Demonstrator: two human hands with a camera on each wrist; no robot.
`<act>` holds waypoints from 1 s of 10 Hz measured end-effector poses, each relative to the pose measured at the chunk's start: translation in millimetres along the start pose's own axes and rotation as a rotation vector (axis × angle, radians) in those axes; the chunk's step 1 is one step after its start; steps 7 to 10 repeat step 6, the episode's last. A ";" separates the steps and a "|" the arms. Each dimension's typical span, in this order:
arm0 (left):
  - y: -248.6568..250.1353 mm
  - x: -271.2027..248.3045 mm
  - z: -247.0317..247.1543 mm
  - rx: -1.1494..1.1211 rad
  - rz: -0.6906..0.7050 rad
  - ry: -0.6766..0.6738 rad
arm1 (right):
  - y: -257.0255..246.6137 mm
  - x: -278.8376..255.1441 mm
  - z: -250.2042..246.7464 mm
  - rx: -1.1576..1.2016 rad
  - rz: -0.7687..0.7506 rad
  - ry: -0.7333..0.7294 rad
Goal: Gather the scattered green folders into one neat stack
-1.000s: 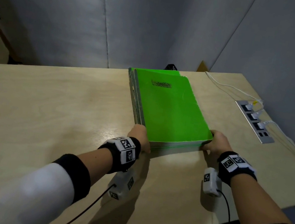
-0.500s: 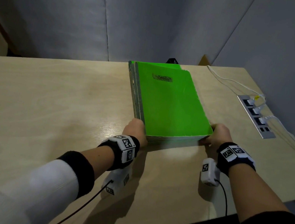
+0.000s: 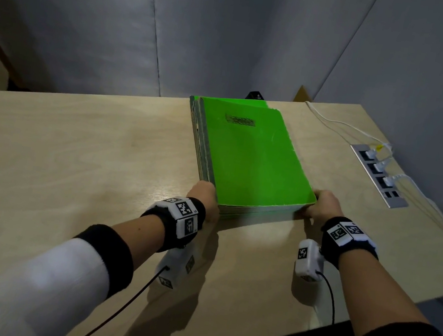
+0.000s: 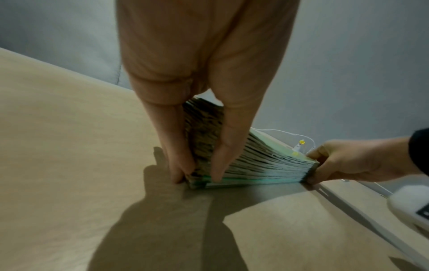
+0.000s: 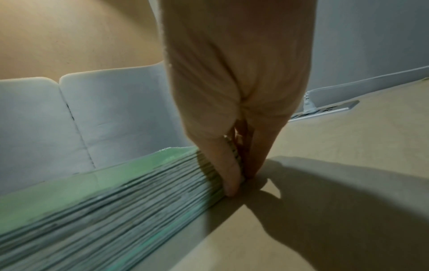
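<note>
Nearly finished: the green folders (image 3: 251, 158) already sit in one stack on the desk (image 3: 71, 148), and both hands are squaring its near corners.

Only the tidying looks left, since no loose folder shows anywhere else on the desk in the head view. The left hand (image 3: 205, 196) pinches the near left corner, thumb on the near edge and fingers (image 4: 171, 146) along the spine side; the right hand (image 3: 322, 204) clasps the near right corner the same way. At the far end a lower cover juts out past the top one, and the spine side steps slightly, so I judge the pile still needs a nudge to sit flush. A power strip (image 3: 379, 175) with white cables lies well to the right.
</note>
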State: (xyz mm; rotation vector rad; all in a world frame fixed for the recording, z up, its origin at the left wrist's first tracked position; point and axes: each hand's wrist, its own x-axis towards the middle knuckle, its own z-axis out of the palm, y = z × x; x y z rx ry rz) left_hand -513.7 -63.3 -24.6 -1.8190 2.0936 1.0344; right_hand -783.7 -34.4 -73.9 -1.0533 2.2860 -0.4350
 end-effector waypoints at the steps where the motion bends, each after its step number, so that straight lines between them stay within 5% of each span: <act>1: -2.4 2.2 0.0 0.001 0.020 -0.019 | -1.1 1.2 1.4 -0.017 -0.005 -0.006; 10: -11.4 -1.6 -9.6 -0.219 0.008 -0.156 | -23.2 -16.6 -3.6 -0.112 0.009 -0.006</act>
